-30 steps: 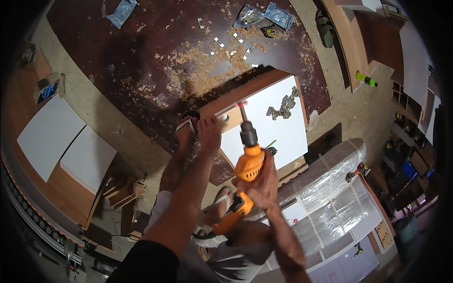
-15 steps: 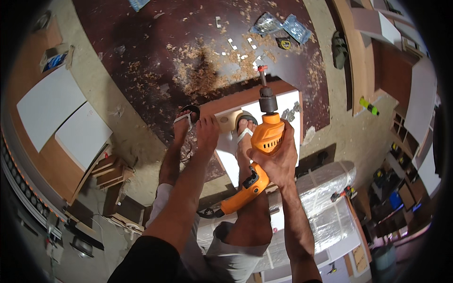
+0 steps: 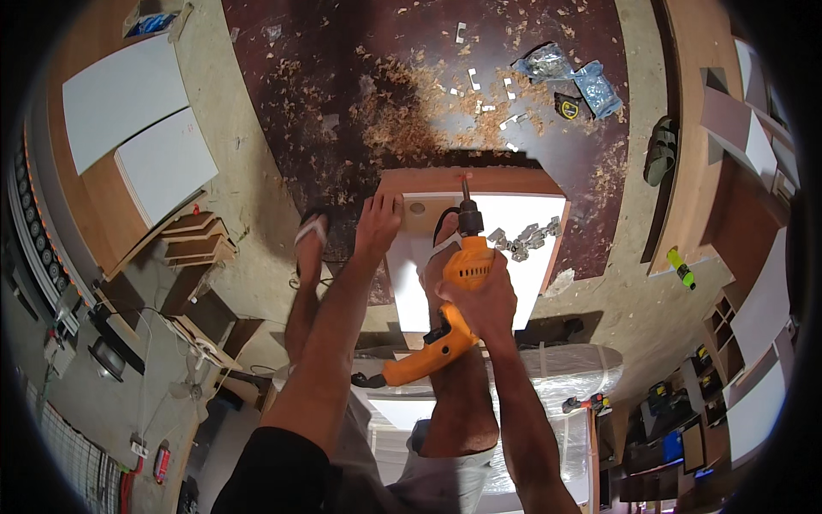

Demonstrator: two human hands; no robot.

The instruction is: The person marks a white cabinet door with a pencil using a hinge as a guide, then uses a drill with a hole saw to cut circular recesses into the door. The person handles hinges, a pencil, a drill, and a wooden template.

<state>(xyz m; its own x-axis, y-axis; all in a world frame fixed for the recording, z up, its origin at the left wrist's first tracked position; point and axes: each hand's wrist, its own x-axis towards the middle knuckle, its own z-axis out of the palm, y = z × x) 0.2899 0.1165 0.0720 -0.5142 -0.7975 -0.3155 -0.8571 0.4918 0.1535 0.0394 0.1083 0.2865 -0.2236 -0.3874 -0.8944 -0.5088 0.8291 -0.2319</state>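
Observation:
My right hand (image 3: 486,295) is wrapped around an orange power drill (image 3: 469,267), which points away from me. Its bit (image 3: 465,187) reaches the brown far edge of a white-faced wooden panel (image 3: 522,287); whether the tip touches wood I cannot tell. With fingers curled over the panel's far left corner, my left hand (image 3: 378,224) grips it. Near that hand, a round recess (image 3: 417,208) shows in a beige strip. One foot (image 3: 438,248) rests on the panel, partly hidden by the drill. Several metal hinges (image 3: 524,240) lie on its right side.
Wood shavings (image 3: 402,120) cover the dark red board, among several small white pieces (image 3: 473,79), plastic packets (image 3: 597,88) and a tape measure (image 3: 567,105). White panels (image 3: 167,167) lie at left. A wrapped bundle (image 3: 556,368) lies close behind, and a green bottle (image 3: 682,268) at right.
The drill has swung left and nearer to me, its bit now at the panel's far edge rather than beyond it. My left hand keeps to the panel's corner. The view has shifted.

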